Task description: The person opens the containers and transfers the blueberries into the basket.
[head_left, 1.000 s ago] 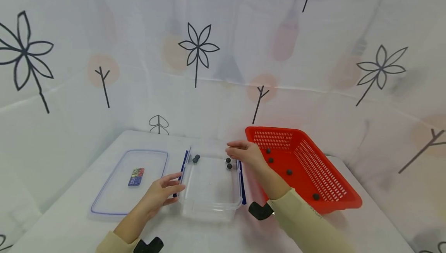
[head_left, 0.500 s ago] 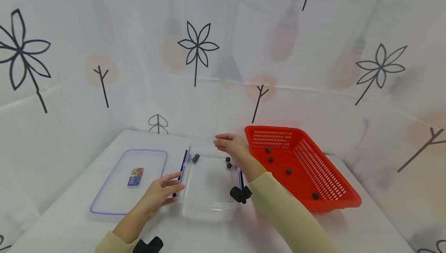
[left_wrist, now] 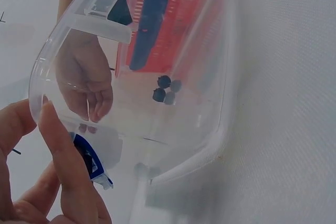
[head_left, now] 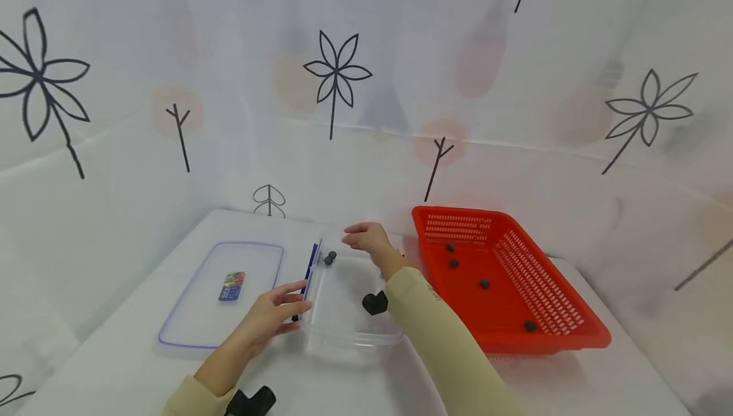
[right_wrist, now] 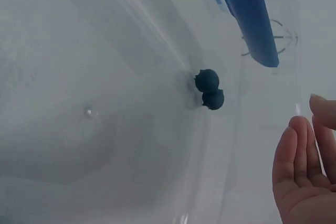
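A clear plastic container with blue side clips stands in front of me on the white table. My left hand holds its left rim, thumb inward; in the left wrist view the fingers meet the clear wall. Two dark blueberries lie together near its back left corner; the right wrist view shows them up close. My right hand hovers at the container's far end, fingers loosely extended with nothing visible between them. In the right wrist view that hand is apart from the blueberries. My right arm covers the container's right side.
To the right stands a red plastic basket with several blueberries scattered on its floor. A clear lid with a blue edge and a colourful label lies at the left. A patterned cloth hangs behind the table.
My right hand has moved left along the container's far end, and its arm now covers the two blueberries at the right. The left hand stays on the rim. The head view has shifted slightly.
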The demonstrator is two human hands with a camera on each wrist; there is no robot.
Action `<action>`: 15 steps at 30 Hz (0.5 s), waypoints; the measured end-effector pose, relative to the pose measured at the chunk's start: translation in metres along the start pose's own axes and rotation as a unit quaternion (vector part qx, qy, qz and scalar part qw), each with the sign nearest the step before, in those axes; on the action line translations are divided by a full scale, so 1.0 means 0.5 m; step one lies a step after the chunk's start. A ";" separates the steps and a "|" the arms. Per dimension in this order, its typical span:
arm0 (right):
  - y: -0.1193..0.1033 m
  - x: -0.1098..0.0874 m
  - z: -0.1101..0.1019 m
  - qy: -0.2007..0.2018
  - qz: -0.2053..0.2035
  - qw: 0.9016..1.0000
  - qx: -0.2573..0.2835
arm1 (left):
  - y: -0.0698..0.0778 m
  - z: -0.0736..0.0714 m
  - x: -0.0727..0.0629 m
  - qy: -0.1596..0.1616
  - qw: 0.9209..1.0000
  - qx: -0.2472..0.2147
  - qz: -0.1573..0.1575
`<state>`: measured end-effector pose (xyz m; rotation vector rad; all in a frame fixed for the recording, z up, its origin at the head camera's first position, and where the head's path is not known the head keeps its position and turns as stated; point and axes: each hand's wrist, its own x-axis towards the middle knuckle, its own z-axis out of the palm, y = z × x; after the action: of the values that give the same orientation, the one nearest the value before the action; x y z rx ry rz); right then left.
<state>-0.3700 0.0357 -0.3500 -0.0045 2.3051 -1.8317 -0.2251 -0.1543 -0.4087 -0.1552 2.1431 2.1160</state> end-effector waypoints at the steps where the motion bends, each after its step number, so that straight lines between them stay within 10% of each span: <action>1: 0.004 0.005 0.005 -0.007 -0.008 1.000 -0.020 | 0.000 -0.001 0.000 0.000 1.000 0.002 0.001; 8: 0.029 0.038 0.018 -0.045 -0.056 0.989 -0.129 | 0.000 -0.003 0.000 -0.008 1.000 -0.005 0.009; 15: 0.053 0.059 0.030 -0.122 -0.069 0.957 -0.253 | -0.004 -0.008 0.003 -0.012 1.000 -0.008 0.005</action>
<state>-0.3936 0.0238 -0.3835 -0.4484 2.5631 -1.1585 -0.2262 -0.1583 -0.4110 -0.1202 2.1185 2.1312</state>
